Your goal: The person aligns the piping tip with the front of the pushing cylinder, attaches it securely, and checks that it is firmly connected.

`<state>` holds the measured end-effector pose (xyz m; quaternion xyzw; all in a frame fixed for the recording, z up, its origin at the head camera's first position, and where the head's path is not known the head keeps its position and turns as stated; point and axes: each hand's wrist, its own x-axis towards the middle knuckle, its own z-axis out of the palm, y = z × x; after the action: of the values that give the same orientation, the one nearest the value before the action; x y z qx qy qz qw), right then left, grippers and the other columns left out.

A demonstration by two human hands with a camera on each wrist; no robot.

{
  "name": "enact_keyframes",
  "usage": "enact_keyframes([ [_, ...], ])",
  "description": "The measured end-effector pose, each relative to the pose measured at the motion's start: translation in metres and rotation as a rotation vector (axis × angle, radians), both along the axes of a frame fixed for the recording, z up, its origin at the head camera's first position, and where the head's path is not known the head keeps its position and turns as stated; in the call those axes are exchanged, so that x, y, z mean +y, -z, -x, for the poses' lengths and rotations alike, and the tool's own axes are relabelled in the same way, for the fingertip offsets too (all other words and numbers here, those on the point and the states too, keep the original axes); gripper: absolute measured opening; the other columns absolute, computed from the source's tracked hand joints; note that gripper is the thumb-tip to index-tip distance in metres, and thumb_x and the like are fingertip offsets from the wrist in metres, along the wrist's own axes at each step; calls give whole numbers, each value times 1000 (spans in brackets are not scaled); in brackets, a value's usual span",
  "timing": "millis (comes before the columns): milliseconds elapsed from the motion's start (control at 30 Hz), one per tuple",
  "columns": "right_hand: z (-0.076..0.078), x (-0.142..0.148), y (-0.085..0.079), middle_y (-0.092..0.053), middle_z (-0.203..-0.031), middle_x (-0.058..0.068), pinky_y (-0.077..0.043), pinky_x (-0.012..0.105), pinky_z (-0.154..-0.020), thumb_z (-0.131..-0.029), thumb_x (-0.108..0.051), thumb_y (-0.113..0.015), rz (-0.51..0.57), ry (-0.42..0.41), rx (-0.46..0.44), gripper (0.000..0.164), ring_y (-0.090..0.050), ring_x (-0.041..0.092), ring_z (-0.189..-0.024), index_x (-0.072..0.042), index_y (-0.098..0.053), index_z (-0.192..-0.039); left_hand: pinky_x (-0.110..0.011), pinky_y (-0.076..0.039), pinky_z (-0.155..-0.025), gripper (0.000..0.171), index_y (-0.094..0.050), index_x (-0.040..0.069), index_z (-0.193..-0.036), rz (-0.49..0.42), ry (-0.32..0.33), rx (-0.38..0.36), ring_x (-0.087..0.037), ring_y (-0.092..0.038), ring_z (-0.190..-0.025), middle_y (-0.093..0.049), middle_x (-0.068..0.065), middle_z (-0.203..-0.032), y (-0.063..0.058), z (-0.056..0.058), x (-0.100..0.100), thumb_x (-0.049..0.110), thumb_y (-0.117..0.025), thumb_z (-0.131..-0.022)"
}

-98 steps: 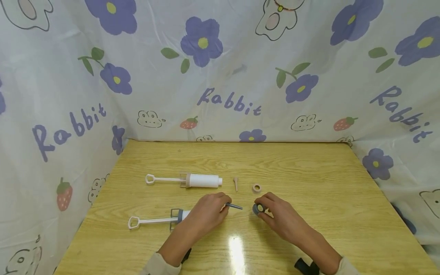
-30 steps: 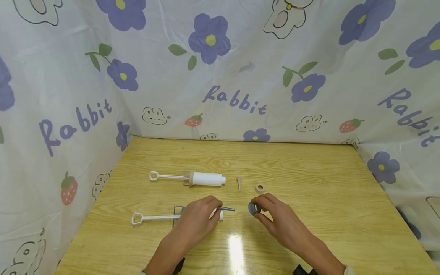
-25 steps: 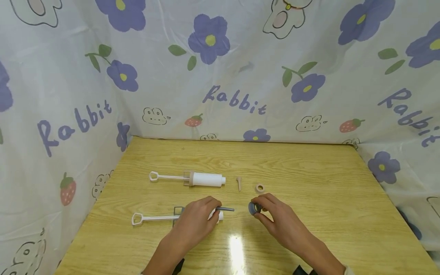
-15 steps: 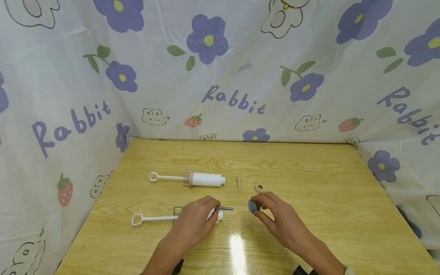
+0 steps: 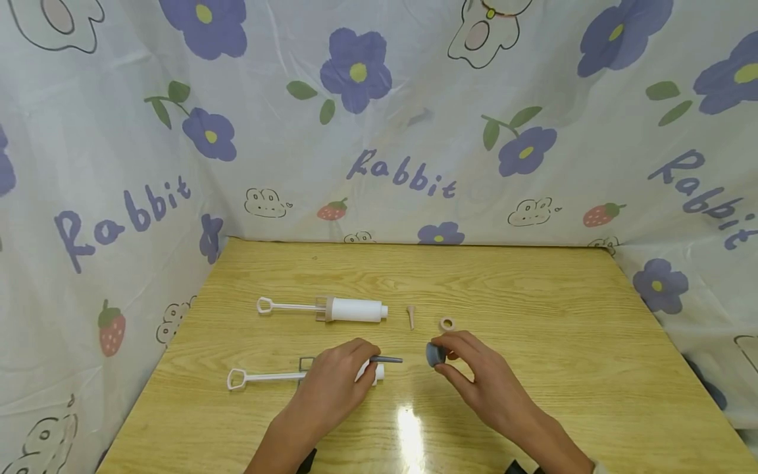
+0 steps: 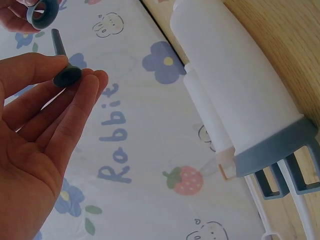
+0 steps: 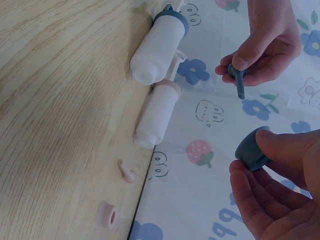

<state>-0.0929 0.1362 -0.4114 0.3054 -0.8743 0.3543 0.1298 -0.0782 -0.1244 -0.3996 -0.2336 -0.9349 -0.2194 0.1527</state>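
My left hand (image 5: 337,375) pinches a blue-grey nozzle (image 5: 387,359) between thumb and fingers; its narrow tip points right toward the other hand. In the left wrist view, the nozzle's flared base (image 6: 67,77) rests at the fingertips. My right hand (image 5: 485,372) grips a blue-grey screw ring (image 5: 435,354) by its sides, a short gap from the nozzle tip. The ring's hole (image 7: 260,161) shows in part in the right wrist view. Under the left hand lies a white syringe with a blue-grey collar (image 6: 280,145), its barrel partly hidden in the head view.
Farther back on the wooden table (image 5: 533,289) lies a second white syringe (image 5: 356,309) with a beige collar. To its right are a beige nozzle (image 5: 411,317) and a beige ring (image 5: 447,323). A patterned cloth (image 5: 403,171) rises behind the table and at both sides.
The left hand has drawn back left with the nozzle, uncovering the near syringe's tip. In the right fingers the screw ring has turned, so its outer side shows more.
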Motion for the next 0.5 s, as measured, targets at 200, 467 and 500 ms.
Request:
enact_keyframes([
  [200, 0, 0, 0, -67, -118, -10, -60, 25, -80, -91, -11, -79, 17, 1, -6, 39, -67, 5, -97, -19, -67, -127, -28, -61, -69, 11, -75, 6, -100, -10, 1, 9, -14, -75, -86, -76, -2, -99, -3, -1, 0, 4, -77, -89],
  [467, 0, 0, 0, -68, -115, -12, -61, 27, -83, -91, -9, -78, 52, -18, -27, 40, -69, 5, -99, -19, -66, -128, -28, -62, -70, 11, -75, 5, -100, -12, 4, 15, -14, -75, -86, -76, -3, -99, -6, -2, 0, 4, -77, -89],
  [500, 0, 0, 0, -68, -115, -12, -61, 27, -83, -90, -9, -78, 54, -18, -30, 41, -69, 5, -99, -19, -66, -128, -28, -62, -70, 11, -75, 5, -100, -11, 4, 15, -14, -75, -86, -76, -3, -99, -6, -2, 0, 4, -77, -89],
])
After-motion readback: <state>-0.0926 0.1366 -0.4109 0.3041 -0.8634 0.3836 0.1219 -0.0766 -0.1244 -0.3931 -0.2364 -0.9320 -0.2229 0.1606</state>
